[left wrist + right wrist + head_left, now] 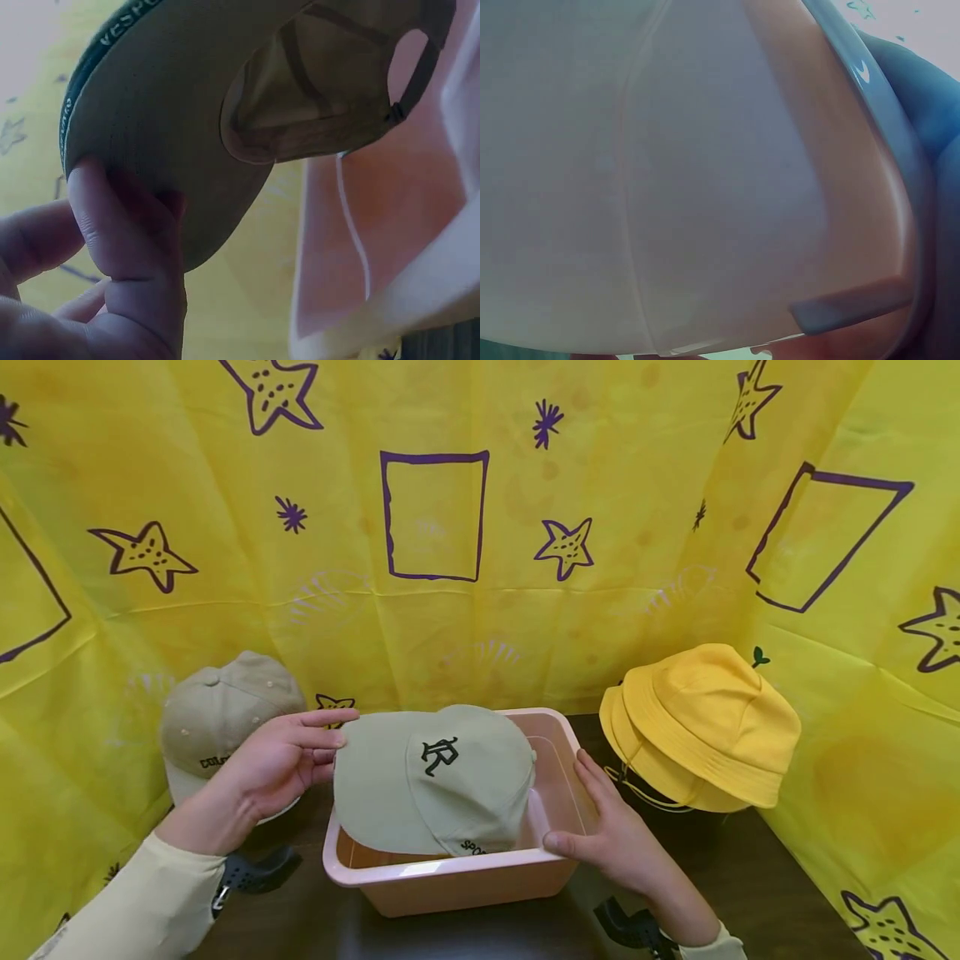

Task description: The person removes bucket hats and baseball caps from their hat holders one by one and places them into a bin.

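Observation:
A pale green baseball cap (472,777) with a black letter on its front is tilted over a pink plastic basin (450,893), its brim to the left. My left hand (277,764) pinches the edge of that brim. In the left wrist view the thumb (112,225) lies against the underside of the brim (165,112), and the cap's hollow inside and back strap show. My right hand (618,839) holds the basin's right rim, thumb at the front corner and fingers along the outer side. The right wrist view is filled by the basin wall (727,172).
A beige cap (232,693) with dark lettering sits at the left, partly behind my left hand. Stacked yellow bucket hats (705,727) stand at the right, with a cord hanging below. Yellow patterned cloth (435,635) rises behind and beside the dark table (750,877).

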Available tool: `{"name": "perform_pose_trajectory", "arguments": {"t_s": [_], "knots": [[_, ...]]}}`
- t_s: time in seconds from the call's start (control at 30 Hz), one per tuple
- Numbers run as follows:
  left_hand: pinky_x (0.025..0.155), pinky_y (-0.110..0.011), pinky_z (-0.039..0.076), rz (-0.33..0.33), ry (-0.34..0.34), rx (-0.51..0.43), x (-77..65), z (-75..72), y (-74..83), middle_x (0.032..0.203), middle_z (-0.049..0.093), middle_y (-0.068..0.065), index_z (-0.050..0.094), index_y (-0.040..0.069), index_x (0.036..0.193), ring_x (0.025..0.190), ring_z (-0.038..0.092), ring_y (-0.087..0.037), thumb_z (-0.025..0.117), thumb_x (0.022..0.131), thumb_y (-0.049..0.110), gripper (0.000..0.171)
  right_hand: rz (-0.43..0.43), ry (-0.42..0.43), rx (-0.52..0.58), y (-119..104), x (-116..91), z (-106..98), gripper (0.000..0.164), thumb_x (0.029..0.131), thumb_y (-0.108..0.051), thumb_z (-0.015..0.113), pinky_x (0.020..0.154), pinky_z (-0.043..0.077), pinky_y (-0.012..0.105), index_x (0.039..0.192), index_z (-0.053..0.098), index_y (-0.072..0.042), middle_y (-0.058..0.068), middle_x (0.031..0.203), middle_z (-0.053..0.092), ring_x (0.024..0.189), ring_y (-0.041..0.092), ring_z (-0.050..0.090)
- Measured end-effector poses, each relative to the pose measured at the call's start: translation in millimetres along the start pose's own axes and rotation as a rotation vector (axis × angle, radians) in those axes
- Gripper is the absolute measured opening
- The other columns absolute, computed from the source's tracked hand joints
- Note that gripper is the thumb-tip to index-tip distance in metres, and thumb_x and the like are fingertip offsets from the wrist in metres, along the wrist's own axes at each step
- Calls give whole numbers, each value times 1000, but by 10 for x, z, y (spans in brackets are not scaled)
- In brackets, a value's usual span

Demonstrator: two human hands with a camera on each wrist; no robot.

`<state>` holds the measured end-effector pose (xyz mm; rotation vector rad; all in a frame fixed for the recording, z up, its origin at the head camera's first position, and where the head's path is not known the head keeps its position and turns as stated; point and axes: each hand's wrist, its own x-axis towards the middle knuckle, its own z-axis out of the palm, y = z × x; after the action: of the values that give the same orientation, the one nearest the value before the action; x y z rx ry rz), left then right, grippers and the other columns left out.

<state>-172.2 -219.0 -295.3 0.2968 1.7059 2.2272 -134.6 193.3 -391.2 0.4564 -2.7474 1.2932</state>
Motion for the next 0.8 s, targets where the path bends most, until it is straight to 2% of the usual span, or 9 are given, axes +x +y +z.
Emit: {"name": "perform_pose_trajectory", "arguments": {"t_s": [0.13,0.23,0.4,0.6,0.8], "knots": [[76,-31,56,-69,53,102,136,150,-36,105,69,-7,31,-11,148,84,69,-16,54,98,-4,56,-13,0,-2,0,3,-3,107,76,-45,85,109,21,65,156,28,-3,8,164,17,146,40,14],[74,-30,56,-115,56,131,232,224,-76,104,69,-6,27,-12,150,82,69,-14,52,98,-4,58,-17,-3,-3,9,9,-5,107,76,-45,84,109,20,65,156,27,-3,9,164,17,147,40,13],[74,-30,56,-178,52,145,359,294,-178,101,68,-7,27,-11,149,80,68,-15,49,97,-4,57,4,-10,20,19,12,-5,110,75,-48,84,109,19,65,157,26,-4,6,164,16,148,35,12],[66,-27,54,-254,58,214,439,323,-306,92,62,-8,30,-9,148,77,61,-15,52,96,-4,57,11,-8,34,32,16,4,109,75,-47,85,108,21,66,157,27,-5,6,164,16,147,36,13],[66,-27,54,-286,64,264,500,337,-362,94,62,-11,30,-7,150,76,60,-16,52,97,-3,57,-4,1,34,46,27,4,109,75,-48,84,108,21,65,157,28,-6,7,164,17,147,38,14]]}}
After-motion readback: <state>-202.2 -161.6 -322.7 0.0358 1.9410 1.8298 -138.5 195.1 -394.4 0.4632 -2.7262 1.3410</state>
